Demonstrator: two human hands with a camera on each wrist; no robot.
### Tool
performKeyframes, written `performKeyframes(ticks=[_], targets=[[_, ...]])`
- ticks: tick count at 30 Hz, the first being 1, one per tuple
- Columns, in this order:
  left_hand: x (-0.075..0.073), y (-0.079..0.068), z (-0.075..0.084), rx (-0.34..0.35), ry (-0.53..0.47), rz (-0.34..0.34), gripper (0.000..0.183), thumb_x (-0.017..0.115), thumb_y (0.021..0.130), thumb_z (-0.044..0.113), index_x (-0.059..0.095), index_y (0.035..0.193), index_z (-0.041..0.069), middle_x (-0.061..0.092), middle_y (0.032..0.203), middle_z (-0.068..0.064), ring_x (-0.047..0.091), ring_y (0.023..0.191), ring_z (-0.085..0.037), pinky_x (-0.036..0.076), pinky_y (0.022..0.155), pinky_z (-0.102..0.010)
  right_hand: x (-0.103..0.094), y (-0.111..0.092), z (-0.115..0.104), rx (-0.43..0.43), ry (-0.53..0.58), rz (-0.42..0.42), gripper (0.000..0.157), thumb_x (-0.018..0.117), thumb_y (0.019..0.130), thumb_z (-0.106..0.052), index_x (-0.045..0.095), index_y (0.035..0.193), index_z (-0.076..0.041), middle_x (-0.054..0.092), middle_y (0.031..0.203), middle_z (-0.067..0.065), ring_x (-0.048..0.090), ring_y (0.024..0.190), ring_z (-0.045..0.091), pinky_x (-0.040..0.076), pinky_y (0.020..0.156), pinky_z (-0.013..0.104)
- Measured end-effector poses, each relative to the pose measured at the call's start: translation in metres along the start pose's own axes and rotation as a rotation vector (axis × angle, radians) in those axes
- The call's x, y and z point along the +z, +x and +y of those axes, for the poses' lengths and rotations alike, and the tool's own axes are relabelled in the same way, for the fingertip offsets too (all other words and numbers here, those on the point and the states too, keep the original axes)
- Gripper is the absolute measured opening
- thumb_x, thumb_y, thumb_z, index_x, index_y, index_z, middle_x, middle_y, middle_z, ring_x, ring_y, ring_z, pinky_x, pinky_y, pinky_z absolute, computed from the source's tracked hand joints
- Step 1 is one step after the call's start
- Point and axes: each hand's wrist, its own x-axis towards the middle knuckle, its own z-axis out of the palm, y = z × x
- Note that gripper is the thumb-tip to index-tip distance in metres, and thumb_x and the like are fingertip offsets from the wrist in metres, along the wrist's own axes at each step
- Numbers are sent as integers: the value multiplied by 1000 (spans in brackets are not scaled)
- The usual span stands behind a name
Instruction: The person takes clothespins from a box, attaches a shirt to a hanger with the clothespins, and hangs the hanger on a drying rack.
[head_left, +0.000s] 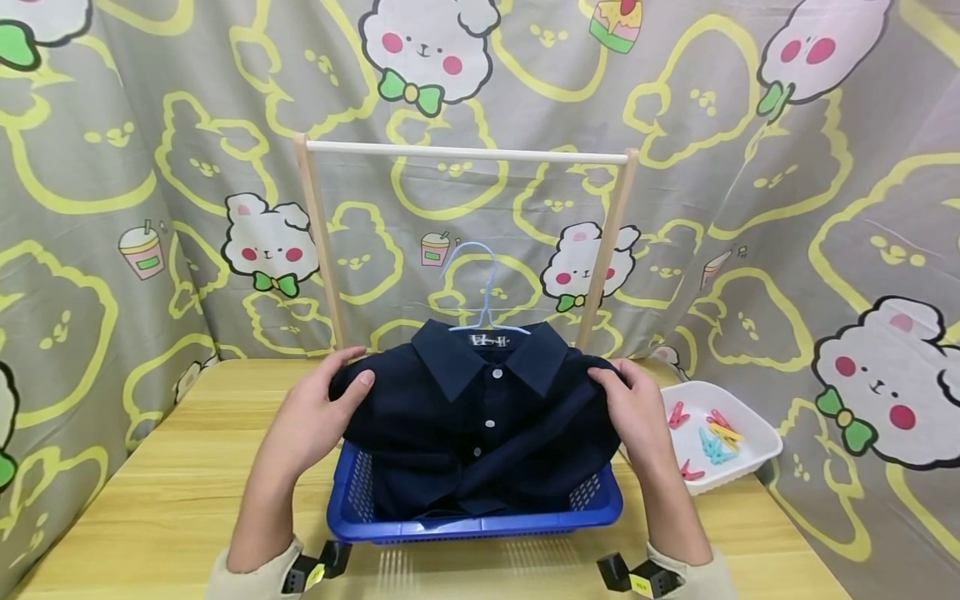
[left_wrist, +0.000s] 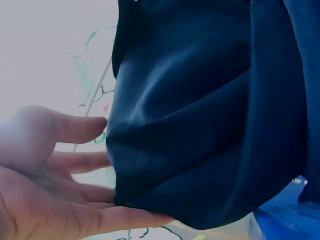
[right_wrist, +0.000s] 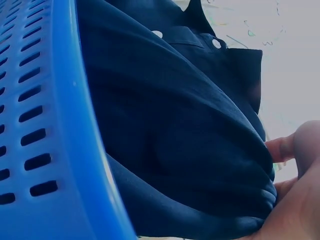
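Your right hand (right_wrist: 300, 202), lower right, holds the dark shirt (right_wrist: 185, 120) by its edge, thumb against cloth. Two white buttons (right_wrist: 216, 44) show near the top. Left side: blue basket (right_wrist: 67, 105), slotted wall, rim overlapping the shirt's folds.

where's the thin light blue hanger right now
In the head view, the thin light blue hanger is near the centre, in the neck of the navy collared shirt, its hook below the white horizontal rod.

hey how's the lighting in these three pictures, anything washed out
Head view: fairly even light, pale stripes on the table below the blue basket; left wrist view: dim, bluish, curtain bleached behind the navy shirt; right wrist view: also bluish, curtain bleached.
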Motion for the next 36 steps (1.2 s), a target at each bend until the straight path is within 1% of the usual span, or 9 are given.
performKeyframes(ticks=[3,7,13,16,19,24,27,32,36], targets=[[2,1,-1,-1,42,-21,56,47,106,48,48,149,11,46,153,-21,40,142,-45,34,111,-64,-1,-1,-1,0,-5,1,34,59,100,-38,67,111,-7,63,115,14,54,103,24,43,90,33],[4,3,-6,-4,65,-24,52,49,106,44,54,143,8,52,147,-23,46,137,-45,38,108,-63,-1,-2,-2,-5,-5,5,33,59,100,-37,67,109,-7,63,113,13,54,102,23,44,88,32],[7,6,-10,7,95,-68,43,52,106,40,63,125,4,67,121,-19,61,110,-34,49,94,-53,-3,-2,-2,-13,14,1,31,60,100,-36,67,107,-6,62,110,11,53,99,21,44,86,30],[9,6,-10,-2,80,-66,44,51,105,43,62,125,5,66,120,-17,61,109,-32,48,93,-52,-5,-2,0,-12,23,-6,32,60,101,-36,66,106,-6,61,110,12,52,100,21,42,87,31],[10,5,-8,-10,9,-60,48,50,105,46,58,126,3,62,122,-18,58,111,-32,47,94,-49,-6,-1,1,2,27,-9,32,59,101,-37,66,107,-6,61,111,12,52,103,22,42,89,32],[13,7,-8,-40,-212,-128,48,56,103,43,52,122,-1,59,114,-17,61,98,-25,54,82,-35,-8,0,1,23,27,3,32,58,101,-36,66,112,-7,60,117,12,51,108,23,39,93,33],[14,7,-10,-56,-308,-145,46,60,102,40,53,119,-2,59,110,-16,62,94,-21,56,78,-31,-8,0,1,19,30,4,33,58,101,-36,66,113,-6,60,119,12,50,109,23,39,94,33],[15,9,-11,-56,-379,-85,42,59,103,37,55,116,-2,58,106,-15,59,91,-22,53,80,-30,-10,0,1,18,40,-2,34,58,101,-36,66,113,-6,61,117,12,51,107,22,40,92,33],[16,9,-10,-68,-381,-69,40,56,104,37,55,114,-2,57,104,-12,57,93,-22,50,84,-32,-10,1,2,24,52,3,32,58,101,-36,66,110,-6,60,111,10,51,104,22,41,90,31]])
